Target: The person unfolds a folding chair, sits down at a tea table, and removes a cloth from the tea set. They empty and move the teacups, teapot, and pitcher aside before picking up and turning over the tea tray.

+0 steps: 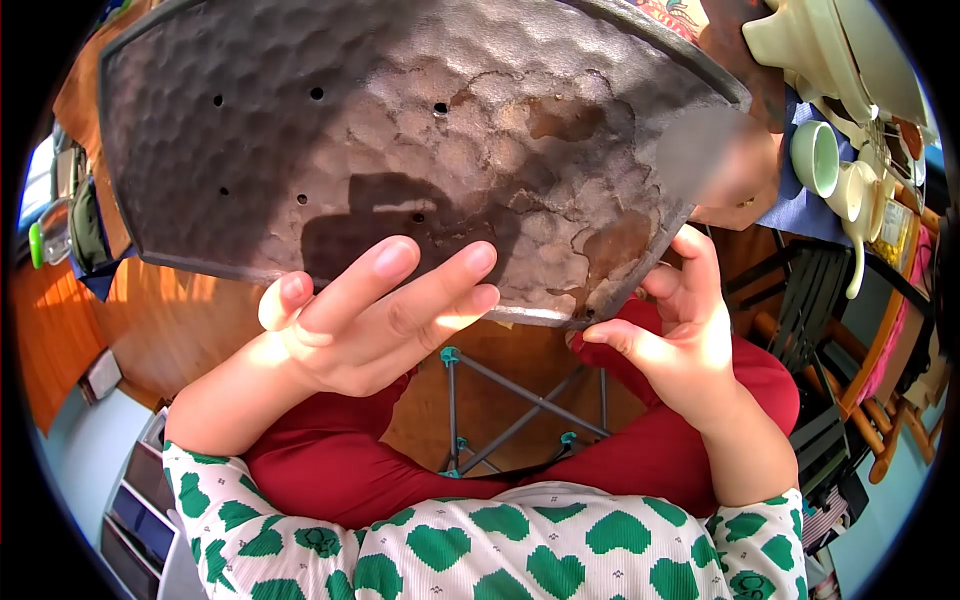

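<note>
A large dark hammered-looking tray [400, 150] with small round holes fills the upper half of the view, wet brown patches on its right side. My left hand [385, 315] is over the tray's near edge, palm facing up, its fingers spread and holding nothing. At the tray's near right corner is my right hand [670, 320], its thumb at the edge and its other fingers curled up beside it. The right thumb and fingers are apart; contact with the rim is hard to make out. A dark shadow lies across the tray.
A pale green cup [814, 158], a cream ladle-like piece [856, 195] and cream vessels stand at the upper right. A folding frame with teal joints [520, 400] is between my knees. Dark slatted chair [815, 310] at right; green-capped container [52, 235] at far left.
</note>
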Tool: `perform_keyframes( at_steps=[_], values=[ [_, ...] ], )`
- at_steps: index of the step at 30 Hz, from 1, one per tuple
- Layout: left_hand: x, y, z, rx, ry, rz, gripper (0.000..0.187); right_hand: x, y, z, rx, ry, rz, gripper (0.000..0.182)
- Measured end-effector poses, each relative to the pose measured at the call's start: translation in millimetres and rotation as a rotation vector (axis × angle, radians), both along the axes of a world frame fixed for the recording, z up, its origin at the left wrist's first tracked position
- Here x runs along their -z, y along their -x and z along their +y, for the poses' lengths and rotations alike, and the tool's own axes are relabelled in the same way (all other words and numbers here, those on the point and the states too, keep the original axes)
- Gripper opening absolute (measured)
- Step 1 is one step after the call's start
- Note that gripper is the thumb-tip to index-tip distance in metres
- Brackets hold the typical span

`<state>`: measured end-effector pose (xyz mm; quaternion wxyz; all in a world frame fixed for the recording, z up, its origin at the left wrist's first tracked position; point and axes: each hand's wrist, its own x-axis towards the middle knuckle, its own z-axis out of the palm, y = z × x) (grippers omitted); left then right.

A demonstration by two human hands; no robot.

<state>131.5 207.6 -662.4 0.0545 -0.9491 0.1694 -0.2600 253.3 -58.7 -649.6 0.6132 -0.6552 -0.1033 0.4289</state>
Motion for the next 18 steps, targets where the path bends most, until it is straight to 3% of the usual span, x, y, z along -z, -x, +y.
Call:
perform_keyframes(
  at_steps=[7, 15, 18],
  values=[
    [-0.6, 2.4, 0.2, -0.007, -0.012, 0.025, 0.025, 4.2, -1.4, -2.3, -0.045, -0.026, -0.074, 0.087],
    [0.7, 3.9, 0.6, -0.009, -0.021, 0.018, 0.026, 4.8, -0.8, -1.5, -0.005, -0.043, -0.023, 0.081],
    [-0.9, 2.4, 3.8, 0.034, -0.056, 0.027, 0.01, 6.1, -0.6, -1.4, -0.009, -0.046, -0.042, 0.08]
  ],
)
